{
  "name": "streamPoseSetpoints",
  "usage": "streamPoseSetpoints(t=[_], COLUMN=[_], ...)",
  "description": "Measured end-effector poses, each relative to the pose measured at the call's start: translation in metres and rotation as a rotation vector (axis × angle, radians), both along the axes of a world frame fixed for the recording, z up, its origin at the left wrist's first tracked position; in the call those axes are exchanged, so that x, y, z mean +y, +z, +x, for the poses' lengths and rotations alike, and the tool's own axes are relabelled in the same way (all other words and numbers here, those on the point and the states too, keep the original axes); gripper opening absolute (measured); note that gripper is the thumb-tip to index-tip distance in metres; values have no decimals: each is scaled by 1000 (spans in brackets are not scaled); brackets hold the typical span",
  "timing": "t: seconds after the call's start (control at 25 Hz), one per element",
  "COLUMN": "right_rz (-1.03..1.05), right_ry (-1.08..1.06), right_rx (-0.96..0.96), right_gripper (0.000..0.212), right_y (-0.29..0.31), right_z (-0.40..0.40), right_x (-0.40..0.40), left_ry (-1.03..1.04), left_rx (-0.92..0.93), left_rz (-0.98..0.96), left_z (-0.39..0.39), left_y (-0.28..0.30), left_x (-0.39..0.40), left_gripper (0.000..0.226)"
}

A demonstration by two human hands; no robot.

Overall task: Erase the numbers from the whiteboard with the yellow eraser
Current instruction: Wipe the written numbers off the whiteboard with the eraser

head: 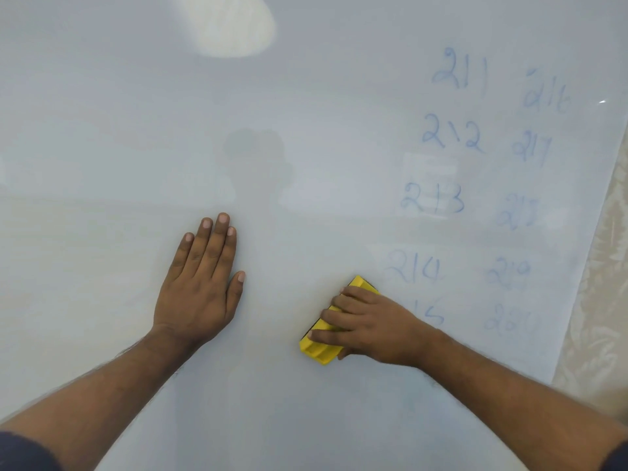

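Observation:
The whiteboard (306, 130) fills almost the whole view. Two columns of faint blue numbers (452, 137), from 211 downward, stand on its right part; the lower ones are smudged. My right hand (370, 324) grips the yellow eraser (319, 345), pressed flat on the board just left of the lowest numbers, and covers part of the bottom left number. My left hand (200, 283) lies flat on the board left of centre, fingers close together, holding nothing.
The board's right edge (591, 249) runs diagonally, with a pale patterned cloth or wall (601, 300) beyond it. A bright light reflection (234, 25) sits at the top of the board.

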State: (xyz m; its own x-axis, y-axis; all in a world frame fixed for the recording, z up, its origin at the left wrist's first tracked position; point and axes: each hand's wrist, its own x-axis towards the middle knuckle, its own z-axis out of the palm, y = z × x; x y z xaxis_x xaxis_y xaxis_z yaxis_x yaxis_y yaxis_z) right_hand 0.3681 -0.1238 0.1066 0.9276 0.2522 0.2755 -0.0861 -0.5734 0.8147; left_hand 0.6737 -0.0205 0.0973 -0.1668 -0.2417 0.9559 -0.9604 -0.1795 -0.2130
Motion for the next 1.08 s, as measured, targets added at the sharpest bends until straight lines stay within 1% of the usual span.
streamPoseSetpoints(t=[0.08,0.28,0.36,0.44,0.48,0.52,0.68,0.88,0.96,1.08], right_rz=[-23,-20,30,152,198,219,237,341,359,370], right_ry=[6,-60,-77,-73,-72,-79,-115,-148,-143,-131], right_rx=[-20,-174,-339,-612,-718,-775,-835,-1054,-1115,-1165], right_gripper=[38,43,46,51,52,53,54,57,57,57], right_y=[21,75,92,108,115,119,118,119,125,139], right_z=[-4,-7,-9,-17,-22,-27,-50,-74,-76,-78], right_x=[-4,0,5,10,13,15,17,9,7,3], left_ry=[1,-1,-4,-7,-8,-7,-15,-53,-67,-102], left_rx=[2,3,9,14,14,15,28,114,105,65], left_rz=[4,7,13,22,24,26,35,51,45,31], left_z=[0,-1,-1,-1,-1,-1,-4,-18,-25,-40], left_y=[0,-1,-1,-1,0,0,1,9,24,62], left_x=[0,0,1,1,2,2,5,5,1,-7], left_gripper=[66,65,66,66,66,66,66,74,74,74])
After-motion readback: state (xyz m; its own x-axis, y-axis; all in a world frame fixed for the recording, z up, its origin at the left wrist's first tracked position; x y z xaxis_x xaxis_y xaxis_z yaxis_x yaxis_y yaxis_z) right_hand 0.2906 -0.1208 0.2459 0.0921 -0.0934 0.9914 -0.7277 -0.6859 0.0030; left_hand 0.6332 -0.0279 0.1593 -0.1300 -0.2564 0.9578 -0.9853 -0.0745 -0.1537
